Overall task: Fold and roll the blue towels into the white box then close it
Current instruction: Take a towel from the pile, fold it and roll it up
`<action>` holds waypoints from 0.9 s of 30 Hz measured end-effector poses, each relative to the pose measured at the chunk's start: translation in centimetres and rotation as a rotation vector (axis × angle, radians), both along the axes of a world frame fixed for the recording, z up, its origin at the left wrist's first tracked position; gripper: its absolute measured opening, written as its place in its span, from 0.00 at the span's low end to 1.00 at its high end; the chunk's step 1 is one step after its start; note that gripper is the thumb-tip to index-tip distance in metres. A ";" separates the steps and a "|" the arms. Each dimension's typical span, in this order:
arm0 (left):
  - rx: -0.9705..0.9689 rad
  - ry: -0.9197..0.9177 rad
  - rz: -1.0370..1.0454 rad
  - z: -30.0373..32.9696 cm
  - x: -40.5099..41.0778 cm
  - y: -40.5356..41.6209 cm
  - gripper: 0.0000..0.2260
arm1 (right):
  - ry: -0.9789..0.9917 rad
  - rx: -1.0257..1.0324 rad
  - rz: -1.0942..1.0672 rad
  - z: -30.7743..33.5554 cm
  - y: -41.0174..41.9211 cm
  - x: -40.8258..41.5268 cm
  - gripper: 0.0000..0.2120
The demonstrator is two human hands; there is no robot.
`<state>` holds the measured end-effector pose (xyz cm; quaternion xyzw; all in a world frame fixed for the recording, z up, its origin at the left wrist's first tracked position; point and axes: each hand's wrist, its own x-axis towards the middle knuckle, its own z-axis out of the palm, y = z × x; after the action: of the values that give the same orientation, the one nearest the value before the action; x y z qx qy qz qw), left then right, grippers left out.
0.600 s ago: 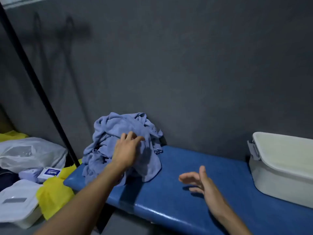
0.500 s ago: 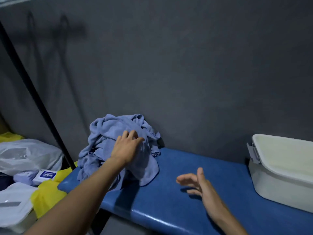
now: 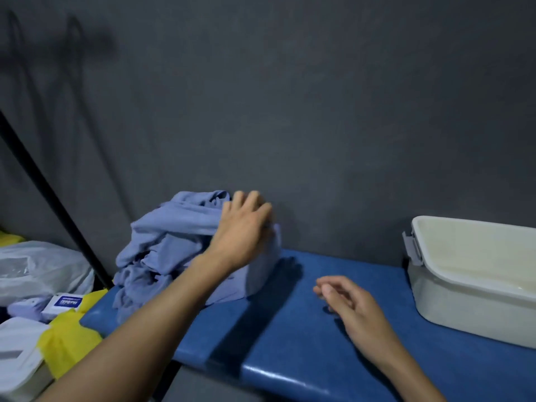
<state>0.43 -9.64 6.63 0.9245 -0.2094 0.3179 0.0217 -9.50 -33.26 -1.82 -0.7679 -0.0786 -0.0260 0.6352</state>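
A crumpled heap of light blue towels (image 3: 171, 245) lies at the left end of a blue padded bench (image 3: 290, 338), against the grey wall. My left hand (image 3: 243, 227) reaches over the top right of the heap, fingers extended onto the cloth; their tips are blurred. My right hand (image 3: 348, 306) hovers over the middle of the bench with loosely curled fingers, holding nothing. The white box (image 3: 470, 303) stands on the bench at the right, its top pale and its grey side latch (image 3: 412, 248) facing the hands.
Left of the bench lie a clear plastic bag (image 3: 37, 265), a small white and blue packet (image 3: 63, 303), yellow cloth (image 3: 69, 340) and a white container (image 3: 17, 364). A black pole (image 3: 52, 198) slants up beside the towels.
My left hand moved up and right across the towel heap to its top right side. My right hand's fingers curled in a little. The view shifted slightly.
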 end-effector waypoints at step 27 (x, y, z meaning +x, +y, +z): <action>-0.233 0.695 -0.312 -8.1 -6.7 -4.7 0.03 | -0.301 0.041 -0.472 2.1 -9.2 -1.4 0.15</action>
<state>-6.30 -14.38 -1.48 0.9254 -0.2898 0.0008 0.2441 -10.89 -42.49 0.30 -0.7394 0.0098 -0.2885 0.6083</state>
